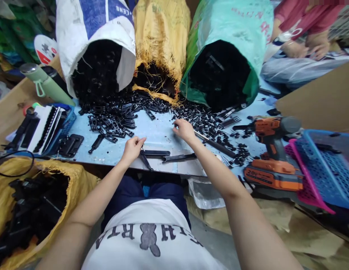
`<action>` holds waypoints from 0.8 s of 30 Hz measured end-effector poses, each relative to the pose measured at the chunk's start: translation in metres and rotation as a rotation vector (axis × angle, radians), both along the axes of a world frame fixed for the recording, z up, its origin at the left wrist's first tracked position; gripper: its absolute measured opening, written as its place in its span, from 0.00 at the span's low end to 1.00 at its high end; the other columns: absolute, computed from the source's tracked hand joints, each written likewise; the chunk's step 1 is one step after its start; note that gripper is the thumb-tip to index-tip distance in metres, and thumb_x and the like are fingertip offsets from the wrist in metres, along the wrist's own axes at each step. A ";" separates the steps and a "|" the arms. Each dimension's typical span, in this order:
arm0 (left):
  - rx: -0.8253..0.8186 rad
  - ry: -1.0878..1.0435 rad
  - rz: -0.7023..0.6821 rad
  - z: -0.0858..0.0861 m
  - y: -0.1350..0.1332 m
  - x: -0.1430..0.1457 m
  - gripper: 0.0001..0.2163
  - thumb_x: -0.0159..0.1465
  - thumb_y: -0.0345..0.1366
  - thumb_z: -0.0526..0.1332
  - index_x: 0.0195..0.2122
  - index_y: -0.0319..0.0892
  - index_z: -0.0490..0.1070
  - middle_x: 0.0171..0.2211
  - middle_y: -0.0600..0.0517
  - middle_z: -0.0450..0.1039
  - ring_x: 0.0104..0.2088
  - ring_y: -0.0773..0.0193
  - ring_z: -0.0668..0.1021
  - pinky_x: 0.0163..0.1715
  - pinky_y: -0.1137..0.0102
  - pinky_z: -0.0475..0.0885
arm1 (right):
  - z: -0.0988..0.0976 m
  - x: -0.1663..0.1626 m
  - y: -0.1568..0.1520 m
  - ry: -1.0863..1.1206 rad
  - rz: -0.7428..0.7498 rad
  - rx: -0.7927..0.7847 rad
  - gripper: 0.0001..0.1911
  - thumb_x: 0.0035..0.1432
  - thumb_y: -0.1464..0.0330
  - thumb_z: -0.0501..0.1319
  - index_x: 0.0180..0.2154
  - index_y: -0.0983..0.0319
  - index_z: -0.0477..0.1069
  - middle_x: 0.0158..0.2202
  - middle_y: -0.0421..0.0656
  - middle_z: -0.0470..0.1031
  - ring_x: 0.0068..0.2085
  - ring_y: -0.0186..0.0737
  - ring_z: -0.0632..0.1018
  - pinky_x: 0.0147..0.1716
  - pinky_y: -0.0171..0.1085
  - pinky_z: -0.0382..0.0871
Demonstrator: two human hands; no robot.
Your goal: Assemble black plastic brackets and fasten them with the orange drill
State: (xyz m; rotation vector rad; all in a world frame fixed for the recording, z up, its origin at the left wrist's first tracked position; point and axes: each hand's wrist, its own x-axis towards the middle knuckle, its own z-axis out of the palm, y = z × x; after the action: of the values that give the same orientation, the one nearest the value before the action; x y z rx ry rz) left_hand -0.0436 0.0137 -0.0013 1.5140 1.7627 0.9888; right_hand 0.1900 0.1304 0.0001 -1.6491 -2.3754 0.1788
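1. While my left hand (132, 150) is low over the counter (154, 129), the short black part (146, 163) lies just below its fingertips, slanting toward me and rightward.
2. Thumb and forefinger of that hand come together (whether they grip the short black part or merely hover by it, I cannot tell).
3. From there, the flat black bar (156, 153) stretches to the right, its long axis running across my body, parallel to the counter's near edge; its left end is just beside my left fingertips, so that hand is the nearer one.
4. Farther from me, my right hand (183, 129) has its fingertips drawn in, pinching what looks like a small dark piece (174, 126) (too small to name).
5. Around and beyond it, toward the right, spreads the heap of pins (202, 117).
6. A long rod (219, 146) slants from near my right wrist toward me and rightward.
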 end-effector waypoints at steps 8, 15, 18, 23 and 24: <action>-0.008 -0.296 0.138 -0.020 -0.012 -0.008 0.17 0.52 0.49 0.62 0.18 0.42 0.62 0.17 0.57 0.60 0.20 0.70 0.63 0.23 0.73 0.59 | -0.001 0.009 -0.094 0.782 0.133 -0.176 0.13 0.51 0.62 0.61 0.38 0.62 0.73 0.32 0.42 0.75 0.30 0.35 0.77 0.34 0.38 0.74; -0.048 -0.078 0.030 -0.006 -0.018 -0.002 0.16 0.50 0.50 0.65 0.21 0.41 0.68 0.18 0.57 0.63 0.21 0.70 0.64 0.24 0.73 0.58 | -0.019 0.008 -0.109 0.791 0.166 -0.016 0.11 0.56 0.61 0.59 0.37 0.61 0.74 0.36 0.46 0.75 0.36 0.38 0.78 0.38 0.41 0.76; -0.074 -0.060 0.032 -0.007 -0.015 -0.003 0.16 0.48 0.49 0.66 0.27 0.41 0.71 0.21 0.57 0.65 0.23 0.69 0.66 0.26 0.74 0.59 | -0.022 0.008 -0.114 0.626 0.217 0.083 0.11 0.59 0.63 0.56 0.39 0.60 0.74 0.38 0.47 0.76 0.41 0.40 0.77 0.42 0.42 0.74; -0.181 -0.301 0.043 -0.022 -0.007 -0.005 0.19 0.45 0.49 0.67 0.30 0.39 0.72 0.20 0.58 0.63 0.22 0.71 0.65 0.24 0.74 0.58 | -0.030 0.014 -0.120 0.356 0.375 0.156 0.13 0.62 0.66 0.53 0.43 0.59 0.73 0.43 0.47 0.76 0.45 0.38 0.77 0.50 0.43 0.69; -0.199 -0.304 0.047 -0.026 -0.006 -0.005 0.19 0.44 0.50 0.68 0.29 0.39 0.72 0.19 0.58 0.62 0.21 0.71 0.64 0.23 0.74 0.58 | -0.031 0.017 -0.120 0.314 0.404 0.166 0.12 0.62 0.66 0.53 0.44 0.59 0.73 0.43 0.47 0.77 0.46 0.39 0.76 0.53 0.46 0.67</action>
State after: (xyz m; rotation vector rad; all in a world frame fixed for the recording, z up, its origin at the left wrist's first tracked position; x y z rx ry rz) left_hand -0.0490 0.0080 -0.0270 1.1386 1.6304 0.9775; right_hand 0.2065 0.0102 -0.0313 -0.9740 -2.3714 0.2801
